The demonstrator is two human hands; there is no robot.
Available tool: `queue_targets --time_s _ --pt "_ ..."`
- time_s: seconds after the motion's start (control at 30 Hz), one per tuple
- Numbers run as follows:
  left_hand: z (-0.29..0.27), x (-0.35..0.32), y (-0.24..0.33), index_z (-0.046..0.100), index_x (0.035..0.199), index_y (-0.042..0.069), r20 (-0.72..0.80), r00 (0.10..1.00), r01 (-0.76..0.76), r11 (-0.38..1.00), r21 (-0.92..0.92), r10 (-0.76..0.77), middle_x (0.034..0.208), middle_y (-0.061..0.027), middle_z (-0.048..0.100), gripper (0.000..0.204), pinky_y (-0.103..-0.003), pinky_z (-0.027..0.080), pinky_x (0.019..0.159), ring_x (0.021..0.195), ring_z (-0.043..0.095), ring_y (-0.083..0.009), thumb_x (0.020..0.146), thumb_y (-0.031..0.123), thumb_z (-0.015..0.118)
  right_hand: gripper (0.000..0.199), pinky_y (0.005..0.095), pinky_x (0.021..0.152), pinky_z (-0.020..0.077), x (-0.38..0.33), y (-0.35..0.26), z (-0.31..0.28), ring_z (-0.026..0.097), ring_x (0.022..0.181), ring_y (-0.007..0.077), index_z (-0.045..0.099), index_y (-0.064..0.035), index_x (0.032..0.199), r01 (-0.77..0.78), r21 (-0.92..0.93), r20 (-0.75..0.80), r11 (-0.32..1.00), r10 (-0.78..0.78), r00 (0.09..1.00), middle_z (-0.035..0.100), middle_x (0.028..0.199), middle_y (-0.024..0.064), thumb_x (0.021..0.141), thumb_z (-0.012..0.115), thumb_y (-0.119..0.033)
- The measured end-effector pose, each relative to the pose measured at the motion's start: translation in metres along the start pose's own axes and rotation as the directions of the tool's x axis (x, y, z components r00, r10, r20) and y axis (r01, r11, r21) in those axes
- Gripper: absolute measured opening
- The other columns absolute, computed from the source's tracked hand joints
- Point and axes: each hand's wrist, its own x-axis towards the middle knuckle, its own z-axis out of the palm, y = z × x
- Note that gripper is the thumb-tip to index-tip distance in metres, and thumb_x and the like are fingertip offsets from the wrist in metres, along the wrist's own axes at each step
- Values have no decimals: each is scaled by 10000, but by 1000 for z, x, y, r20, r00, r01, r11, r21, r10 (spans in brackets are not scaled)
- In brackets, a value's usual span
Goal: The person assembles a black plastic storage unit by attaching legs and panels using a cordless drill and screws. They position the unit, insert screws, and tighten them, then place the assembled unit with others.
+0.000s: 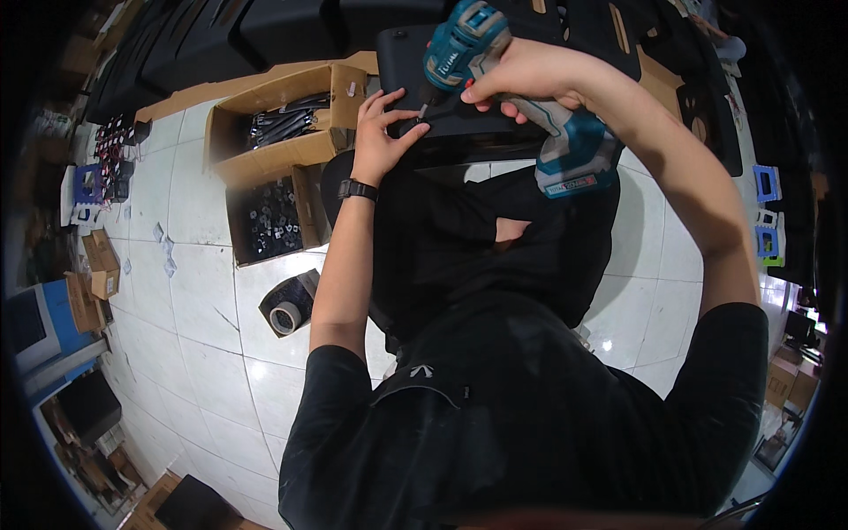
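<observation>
My right hand (521,79) is wrapped round the grip of a teal and grey cordless drill (468,44). Its head is tilted, and the bit (426,108) points down at a black molded panel (402,66) in front of my lap. My left hand (382,137), with a dark watch on the wrist, rests at the panel's near left edge. Thumb and index finger come together at the bit's tip, while the other fingers are spread. Whatever small piece lies between those fingertips is too small to make out.
Left of my legs, an open cardboard box (265,159) holds black strip-like parts. Beside it, another box (305,208) contains many small dark pieces. A tape roll (285,317) sits nearer me on the white tiled floor (199,300). More black panels (283,31) line the far side.
</observation>
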Motion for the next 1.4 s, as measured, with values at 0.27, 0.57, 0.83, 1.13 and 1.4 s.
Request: queue_targets --time_s 0.27,0.57,0.83,1.13,1.4 --pt "2 8 -9 881 974 169 80 996 46 994 -102 -38 1427 -87 674 279 -487 412 1187 1411 502 -368 740 287 976 214 272 549 541 5 -20 4 610 592 121 703 2 925 -18 -147 -27 989 14 1000 659 781 51 902 772 -199" --pt "-2 12 -22 875 986 193 183 982 58 991 -121 -35 1442 -148 604 327 -518 280 1259 1453 425 -374 750 393 981 127 314 561 528 16 -34 10 628 633 151 715 -13 892 -128 -153 19 980 132 991 685 769 68 887 747 -136" --pt "2 13 -27 881 933 208 174 984 67 989 -135 -43 1435 -21 634 327 -527 255 1203 1452 391 -338 739 456 971 146 313 528 517 5 -42 12 598 579 145 713 -22 842 -145 -156 -6 977 146 989 656 707 44 858 745 -163" --pt "4 14 -28 869 912 210 170 985 46 990 -137 -22 1480 19 634 309 -548 235 1213 1483 370 -344 740 447 966 133 303 552 520 11 -34 7 594 627 132 689 -35 855 -108 -139 35 984 113 993 649 751 21 890 749 -148" --pt "7 16 -39 858 906 207 183 983 14 982 -190 21 1556 22 611 298 -570 181 1251 1587 311 -351 751 439 959 135 305 560 521 18 -37 8 593 639 129 687 -34 878 -178 -153 26 972 184 983 658 783 22 922 743 -148"
